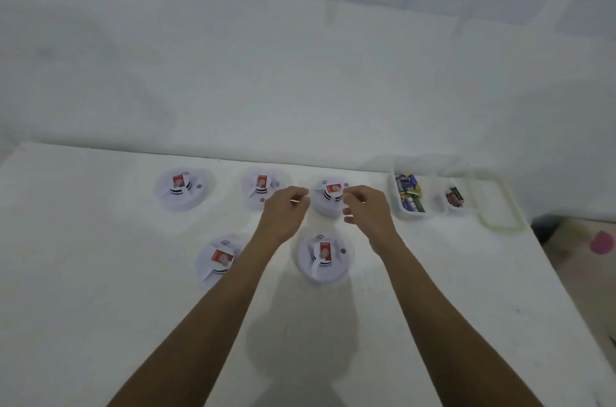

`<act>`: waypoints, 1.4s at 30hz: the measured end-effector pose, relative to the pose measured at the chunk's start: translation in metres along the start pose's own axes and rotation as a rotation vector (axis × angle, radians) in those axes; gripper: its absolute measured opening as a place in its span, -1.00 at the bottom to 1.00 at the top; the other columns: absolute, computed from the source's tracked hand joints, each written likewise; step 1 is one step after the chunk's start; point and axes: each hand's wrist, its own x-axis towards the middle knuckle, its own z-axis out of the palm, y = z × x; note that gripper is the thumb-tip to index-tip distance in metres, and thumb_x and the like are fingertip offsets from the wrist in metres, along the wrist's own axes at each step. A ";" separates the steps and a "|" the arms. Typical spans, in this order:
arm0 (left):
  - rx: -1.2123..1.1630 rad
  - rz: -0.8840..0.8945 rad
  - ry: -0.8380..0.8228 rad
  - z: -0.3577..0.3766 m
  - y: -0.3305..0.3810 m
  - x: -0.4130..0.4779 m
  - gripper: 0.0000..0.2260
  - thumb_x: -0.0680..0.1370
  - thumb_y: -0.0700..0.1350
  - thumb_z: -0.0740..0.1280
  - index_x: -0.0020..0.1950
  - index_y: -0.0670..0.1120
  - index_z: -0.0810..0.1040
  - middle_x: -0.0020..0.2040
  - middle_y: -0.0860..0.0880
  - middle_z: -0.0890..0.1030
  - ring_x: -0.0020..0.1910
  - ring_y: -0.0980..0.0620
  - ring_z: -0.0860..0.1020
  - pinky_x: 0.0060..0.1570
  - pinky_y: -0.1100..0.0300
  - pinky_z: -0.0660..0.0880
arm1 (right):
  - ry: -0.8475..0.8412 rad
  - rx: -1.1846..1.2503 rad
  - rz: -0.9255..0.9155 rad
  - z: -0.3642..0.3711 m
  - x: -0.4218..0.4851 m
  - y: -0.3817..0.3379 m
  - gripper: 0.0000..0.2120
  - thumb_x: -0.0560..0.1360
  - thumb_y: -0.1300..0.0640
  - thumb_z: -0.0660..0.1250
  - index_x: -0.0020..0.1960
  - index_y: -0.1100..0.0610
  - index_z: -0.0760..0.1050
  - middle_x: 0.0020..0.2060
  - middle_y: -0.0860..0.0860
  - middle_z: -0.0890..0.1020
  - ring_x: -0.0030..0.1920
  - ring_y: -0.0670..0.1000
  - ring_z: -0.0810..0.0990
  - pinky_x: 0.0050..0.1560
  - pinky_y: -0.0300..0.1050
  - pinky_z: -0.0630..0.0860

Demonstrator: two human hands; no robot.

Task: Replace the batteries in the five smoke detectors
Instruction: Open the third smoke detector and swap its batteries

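Several white round smoke detectors with red labels lie on the white table: three in a back row, the left one [181, 188], the middle one [261, 186] and the right one [330, 195], and two in front, a left one [220, 258] and a right one [323, 256]. My left hand [285, 211] and my right hand [365, 208] hover on either side of the back right detector with fingers loosely curled and nothing in them. A clear container [400, 206] holds several batteries [410, 193]. A smaller clear tub [443, 210] holds dark batteries [454, 197].
The clear lid [496, 203] of the container lies at the table's back right. A white wall rises right behind the table. The table's right edge drops to a floor with a pink object [601, 241].
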 end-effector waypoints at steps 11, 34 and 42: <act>0.028 -0.168 -0.042 0.044 0.002 0.033 -0.81 0.55 -0.20 0.21 -0.28 -0.10 0.38 -0.29 -0.05 0.49 -0.21 -0.10 0.43 -0.30 0.18 0.29 | 0.011 -0.065 0.149 0.007 0.036 0.025 -0.90 0.50 0.24 0.20 -0.13 0.27 0.41 -0.25 0.18 0.50 -0.23 0.09 0.47 -0.14 0.04 0.57; -0.490 0.004 0.111 -0.012 0.057 -0.078 -0.90 0.56 0.05 0.31 0.05 0.23 0.54 0.03 0.25 0.60 0.02 0.20 0.58 -0.14 0.29 0.52 | -0.032 0.381 -0.138 -0.020 -0.097 -0.023 -0.63 0.48 0.05 0.41 0.27 0.04 0.49 0.08 0.03 0.64 0.07 0.05 0.64 -0.01 0.03 0.64; -0.855 -0.028 -0.046 -0.006 0.069 -0.135 -0.59 0.41 0.28 0.32 0.19 0.13 0.54 0.11 -0.01 0.67 0.10 -0.02 0.64 0.09 0.04 0.57 | -0.028 0.036 -0.511 -0.016 -0.170 -0.029 -0.62 0.51 -0.11 0.30 0.27 0.01 0.49 0.21 -0.07 0.54 0.16 -0.12 0.54 0.02 -0.29 0.58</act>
